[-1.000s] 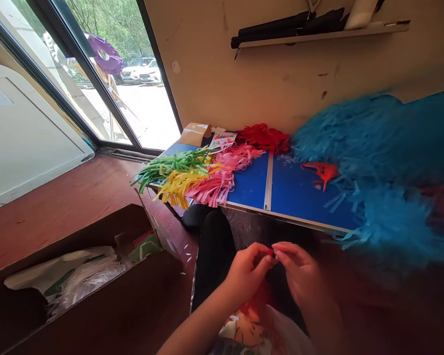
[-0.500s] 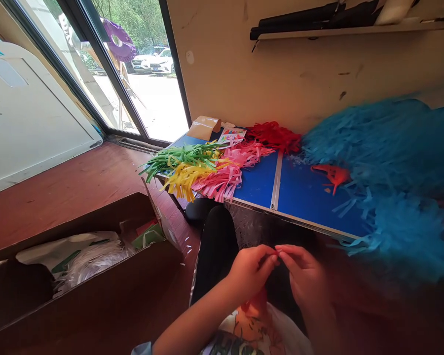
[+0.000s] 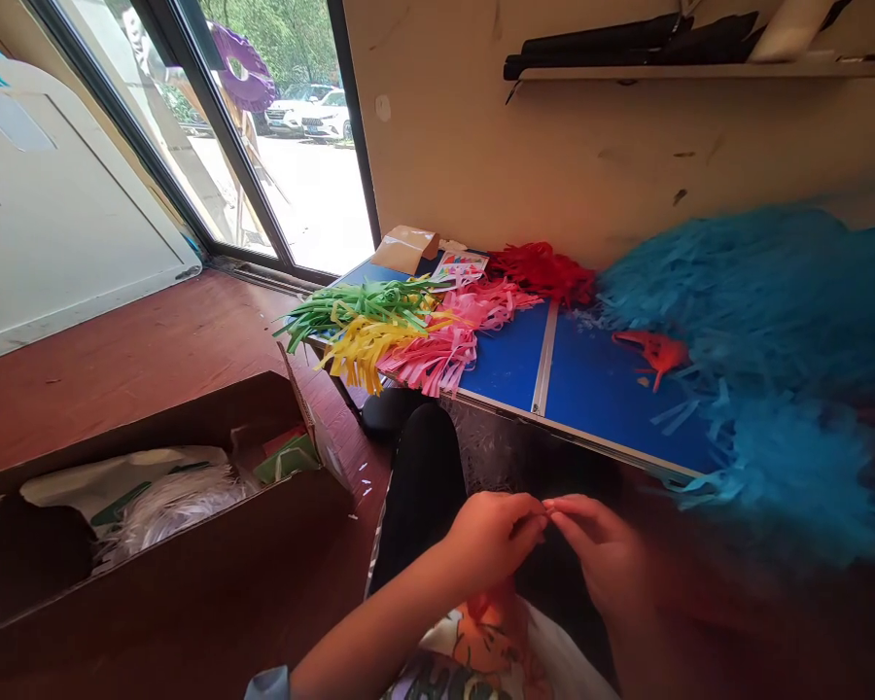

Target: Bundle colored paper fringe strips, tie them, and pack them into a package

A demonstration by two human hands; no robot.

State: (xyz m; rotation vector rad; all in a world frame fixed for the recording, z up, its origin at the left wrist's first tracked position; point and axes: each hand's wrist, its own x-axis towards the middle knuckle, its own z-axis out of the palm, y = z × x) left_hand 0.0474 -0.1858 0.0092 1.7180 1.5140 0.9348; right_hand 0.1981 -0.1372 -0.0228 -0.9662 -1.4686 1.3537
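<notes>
My left hand (image 3: 494, 537) and my right hand (image 3: 607, 546) meet above my lap, thumbs and fingertips pinched together at one point. A red paper tassel (image 3: 490, 605) hangs below my left hand, in front of my shirt. Its upper end, between the fingertips, is mostly hidden. Ahead on the blue table (image 3: 507, 365) lie green paper tassels (image 3: 361, 309), yellow ones (image 3: 365, 348), pink ones (image 3: 437, 350) and a dark red bunch (image 3: 546, 272). A small red paper piece (image 3: 656, 352) lies nearer the right side.
A big heap of blue paper fringe (image 3: 765, 311) covers the table's right end and spills over its edge. At the left, an open cardboard box (image 3: 262, 530) holds white shredded strips (image 3: 182, 501). A brown paper packet (image 3: 406, 250) sits by the glass door (image 3: 313, 194). A wall shelf (image 3: 700, 72) hangs above.
My view has shifted slightly. Both hands keep pinching at the same place, with only a small change in finger position. The things on the table have not moved.
</notes>
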